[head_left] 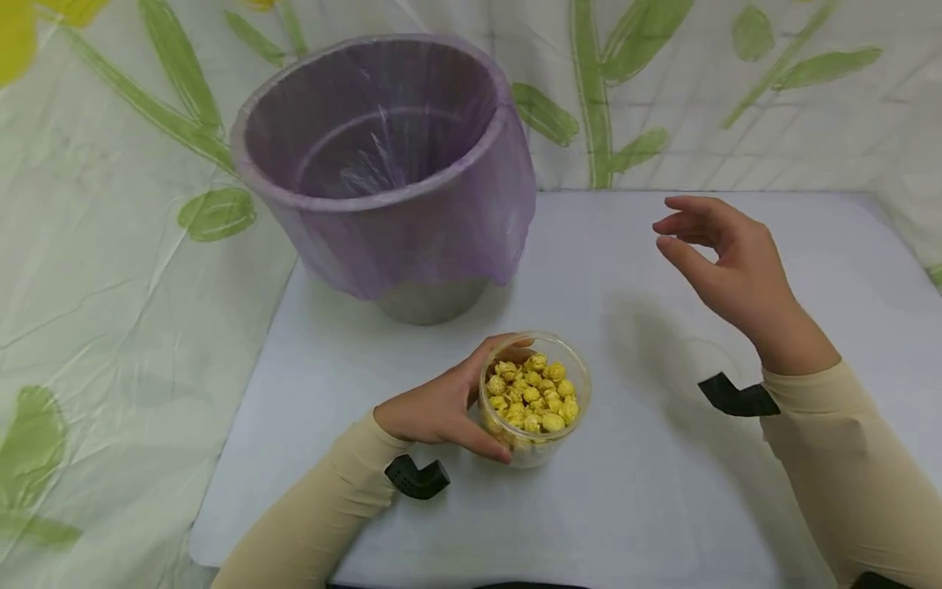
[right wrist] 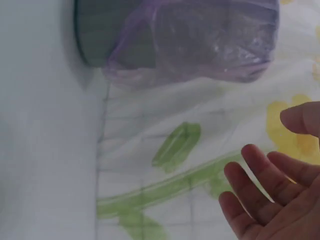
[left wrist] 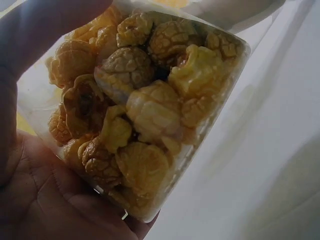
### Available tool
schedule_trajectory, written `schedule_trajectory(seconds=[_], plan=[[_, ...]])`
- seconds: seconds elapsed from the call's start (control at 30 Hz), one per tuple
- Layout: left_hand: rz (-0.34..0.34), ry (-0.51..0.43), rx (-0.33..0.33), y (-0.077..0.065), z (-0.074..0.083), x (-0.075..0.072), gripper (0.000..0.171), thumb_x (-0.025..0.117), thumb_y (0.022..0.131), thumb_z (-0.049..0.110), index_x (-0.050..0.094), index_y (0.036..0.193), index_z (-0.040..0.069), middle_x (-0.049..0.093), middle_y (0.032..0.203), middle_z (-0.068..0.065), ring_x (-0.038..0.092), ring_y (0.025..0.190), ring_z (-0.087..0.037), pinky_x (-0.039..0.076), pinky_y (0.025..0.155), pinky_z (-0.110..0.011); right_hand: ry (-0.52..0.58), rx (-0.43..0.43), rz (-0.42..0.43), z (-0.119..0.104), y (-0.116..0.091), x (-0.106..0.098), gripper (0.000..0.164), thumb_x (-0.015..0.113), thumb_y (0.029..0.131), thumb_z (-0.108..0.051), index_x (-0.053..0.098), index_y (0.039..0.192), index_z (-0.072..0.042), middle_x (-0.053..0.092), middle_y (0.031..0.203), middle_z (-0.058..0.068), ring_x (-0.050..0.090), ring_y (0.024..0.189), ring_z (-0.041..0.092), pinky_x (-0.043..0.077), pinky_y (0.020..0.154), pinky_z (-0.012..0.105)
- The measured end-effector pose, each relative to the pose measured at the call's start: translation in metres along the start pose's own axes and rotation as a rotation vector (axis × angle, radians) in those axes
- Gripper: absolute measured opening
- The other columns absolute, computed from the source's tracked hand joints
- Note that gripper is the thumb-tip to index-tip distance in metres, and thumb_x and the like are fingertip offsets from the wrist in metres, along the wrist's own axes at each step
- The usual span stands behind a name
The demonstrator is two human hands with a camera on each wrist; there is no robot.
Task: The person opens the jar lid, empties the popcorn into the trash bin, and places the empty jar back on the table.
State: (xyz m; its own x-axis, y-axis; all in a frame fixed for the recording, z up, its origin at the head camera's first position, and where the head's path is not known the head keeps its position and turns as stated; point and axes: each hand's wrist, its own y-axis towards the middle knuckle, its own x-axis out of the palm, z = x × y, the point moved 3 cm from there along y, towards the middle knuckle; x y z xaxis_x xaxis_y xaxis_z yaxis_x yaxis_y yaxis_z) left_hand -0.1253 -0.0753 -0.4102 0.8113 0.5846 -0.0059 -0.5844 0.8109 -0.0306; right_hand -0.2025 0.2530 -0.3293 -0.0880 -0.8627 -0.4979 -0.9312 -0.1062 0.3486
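A clear round plastic tub (head_left: 527,454) of yellow caramel popcorn (head_left: 536,394) stands near the middle of the white table, its top uncovered. My left hand (head_left: 449,409) grips it from the left, thumb on the near side and fingers round the far side. Through the tub's wall, the left wrist view shows popcorn pieces (left wrist: 152,107) close up. Raised over the right part of the table, my right hand (head_left: 736,266) holds nothing. Its fingers (right wrist: 252,192) are loosely bent and apart from the thumb in the right wrist view.
Behind and left of the tub stands a grey bin (head_left: 434,303) lined with a purple plastic bag (head_left: 478,213). The white table (head_left: 625,507) meets a flower-patterned plastic sheet (head_left: 736,123) at the back. A faint clear ring (head_left: 710,342), perhaps a lid, lies below my right wrist.
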Motion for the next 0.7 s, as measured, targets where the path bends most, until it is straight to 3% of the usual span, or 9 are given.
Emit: schedule_trajectory(seconds=[0.23,0.37,0.6,0.7], plan=[[0.013,0.000,-0.004,0.001,0.000,0.000,0.118,0.092,0.075,0.001,0.022,0.163,0.037,0.029,0.169,-0.004,0.030,0.155,-0.017,0.028,0.124,-0.046,0.134,-0.054,-0.015,-0.034,0.033,0.017,0.026,0.066,0.101,-0.012,0.073,0.126,-0.010,0.075,0.098,-0.008,0.070,0.095,0.009,0.049,0.085,0.020],[0.012,-0.006,-0.005,0.002,0.001,0.000,0.119,0.092,0.075,0.001,0.022,0.163,0.038,0.029,0.168,-0.002,0.030,0.154,-0.016,0.029,0.124,-0.047,0.157,-0.084,-0.033,-0.053,0.048,0.028,0.019,0.065,0.102,-0.017,0.075,0.116,-0.009,0.075,0.094,-0.002,0.071,0.090,0.015,0.051,0.081,0.022],[0.033,-0.017,0.016,0.002,0.001,-0.002,0.121,0.092,0.074,-0.002,0.020,0.165,0.030,0.033,0.164,0.003,0.032,0.153,-0.017,0.031,0.123,-0.047,0.114,-0.097,-0.047,-0.073,0.072,0.047,0.025,0.065,0.104,-0.031,0.075,0.101,-0.008,0.074,0.083,0.000,0.070,0.081,0.016,0.052,0.076,0.026],[0.038,-0.016,0.023,0.002,0.001,-0.002,0.119,0.092,0.074,-0.001,0.021,0.164,0.032,0.034,0.164,0.001,0.034,0.152,-0.019,0.032,0.122,-0.047,0.133,-0.087,-0.057,-0.080,0.083,0.055,0.031,0.063,0.105,-0.033,0.075,0.098,-0.005,0.074,0.080,0.001,0.070,0.079,0.019,0.054,0.074,0.027]])
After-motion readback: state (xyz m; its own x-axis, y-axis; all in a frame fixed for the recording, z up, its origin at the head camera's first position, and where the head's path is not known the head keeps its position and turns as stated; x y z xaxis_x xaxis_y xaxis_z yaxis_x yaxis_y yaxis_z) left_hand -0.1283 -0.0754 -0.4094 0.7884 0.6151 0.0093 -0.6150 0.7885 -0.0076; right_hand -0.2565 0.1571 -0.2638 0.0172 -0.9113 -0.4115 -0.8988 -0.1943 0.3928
